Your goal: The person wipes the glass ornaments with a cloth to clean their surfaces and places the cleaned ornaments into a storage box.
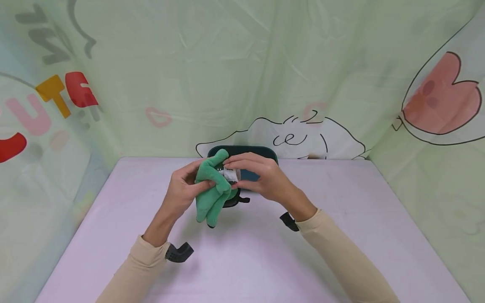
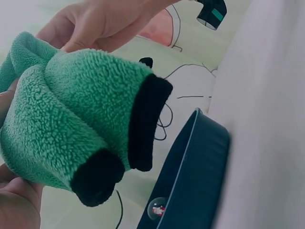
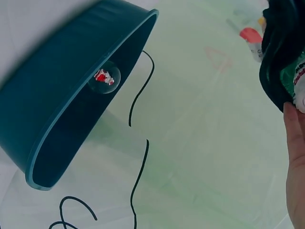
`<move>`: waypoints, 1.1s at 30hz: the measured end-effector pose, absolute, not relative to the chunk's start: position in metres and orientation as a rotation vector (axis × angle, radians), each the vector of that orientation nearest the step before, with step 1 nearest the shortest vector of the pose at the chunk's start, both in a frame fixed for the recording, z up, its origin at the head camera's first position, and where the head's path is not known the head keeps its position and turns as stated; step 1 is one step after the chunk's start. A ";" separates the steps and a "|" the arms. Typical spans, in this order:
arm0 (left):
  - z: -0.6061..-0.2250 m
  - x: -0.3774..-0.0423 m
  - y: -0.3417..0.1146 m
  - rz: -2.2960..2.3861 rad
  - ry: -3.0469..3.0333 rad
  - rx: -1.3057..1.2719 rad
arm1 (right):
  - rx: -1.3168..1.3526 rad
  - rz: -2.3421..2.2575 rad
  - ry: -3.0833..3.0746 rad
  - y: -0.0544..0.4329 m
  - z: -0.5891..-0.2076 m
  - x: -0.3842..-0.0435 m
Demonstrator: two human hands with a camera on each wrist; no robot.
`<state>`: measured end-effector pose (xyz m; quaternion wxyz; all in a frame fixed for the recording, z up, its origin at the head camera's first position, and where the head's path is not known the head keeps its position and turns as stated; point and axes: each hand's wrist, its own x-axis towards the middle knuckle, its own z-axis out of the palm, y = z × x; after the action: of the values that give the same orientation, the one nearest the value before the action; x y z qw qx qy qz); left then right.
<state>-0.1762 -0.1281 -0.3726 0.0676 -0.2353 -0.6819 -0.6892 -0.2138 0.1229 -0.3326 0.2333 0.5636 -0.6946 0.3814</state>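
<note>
Two hands on the job: left hand (image 1: 185, 187) squeezing green toy (image 1: 212, 189), right hand (image 1: 261, 176) pinching white tag (image 1: 230, 173). Best done slowly, above blue tub (image 1: 265, 152).

Green fleece plush toy (image 1: 213, 189) w/ black-tipped limbs (image 2: 97, 183), held up off the table near its far edge, limbs hanging down. White tag (image 1: 230, 174) sticks out at its right side. Left hand (image 1: 185, 188) grips the body; right hand (image 1: 261, 176) pinches the tag.
</note>
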 end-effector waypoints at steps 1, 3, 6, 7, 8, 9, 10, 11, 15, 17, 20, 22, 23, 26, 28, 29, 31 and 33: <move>-0.373 -0.176 -0.128 -2.088 -2.057 -0.703 | 1.560 1.042 -1.895 0.123 -0.333 -0.214; -0.372 -0.176 -0.129 -2.114 -2.060 -0.685 | 1.583 1.043 -1.880 0.123 -0.333 -0.214; -0.372 -0.176 -0.130 -2.149 -2.059 -0.656 | 1.614 1.046 -1.859 0.123 -0.333 -0.215; -0.371 -0.175 -0.130 -2.159 -2.056 -0.651 | 1.623 1.045 -1.853 0.123 -0.333 -0.215; -0.371 -0.175 -0.130 -2.162 -2.055 -0.649 | 1.630 1.040 -1.849 0.124 -0.333 -0.215; -0.371 -0.175 -0.130 -2.162 -2.053 -0.649 | 1.638 1.035 -1.845 0.124 -0.334 -0.216; -0.371 -0.174 -0.130 -2.162 -2.050 -0.652 | 1.645 1.030 -1.842 0.124 -0.333 -0.216; -0.371 -0.174 -0.130 -2.158 -2.048 -0.659 | 1.653 1.025 -1.840 0.124 -0.333 -0.216; -0.372 -0.174 -0.130 -2.148 -2.039 -0.668 | 1.692 1.019 -1.837 0.127 -0.332 -0.216; -0.372 -0.173 -0.129 -2.148 -2.035 -0.671 | 1.708 1.023 -1.830 0.127 -0.331 -0.216; -0.372 -0.173 -0.128 -2.146 -2.040 -0.665 | 1.701 1.045 -1.827 0.128 -0.331 -0.217; -0.372 -0.174 -0.127 -2.148 -2.041 -0.669 | 1.674 1.068 -1.830 0.128 -0.332 -0.217; -0.371 -0.174 -0.126 -2.145 -2.041 -0.677 | 1.649 1.083 -1.838 0.128 -0.333 -0.217; -0.370 -0.174 -0.125 -2.143 -2.031 -0.720 | 1.570 1.130 -1.878 0.127 -0.335 -0.218; -0.370 -0.175 -0.125 -2.123 -2.032 -0.753 | 1.525 1.178 -1.918 0.127 -0.335 -0.217; -0.370 -0.175 -0.125 -2.109 -2.035 -0.764 | 1.505 1.206 -1.945 0.127 -0.335 -0.217; -0.370 -0.175 -0.125 -2.081 -2.044 -0.776 | 1.472 1.271 -2.004 0.127 -0.335 -0.216; -0.371 -0.174 -0.124 -2.052 -2.048 -0.790 | 1.433 1.338 -2.068 0.127 -0.333 -0.214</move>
<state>-0.1741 -0.1243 -0.3707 0.0681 -0.2623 -0.6799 -0.6814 -0.2139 0.1274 -0.3333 0.1452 0.4976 -0.7181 0.4645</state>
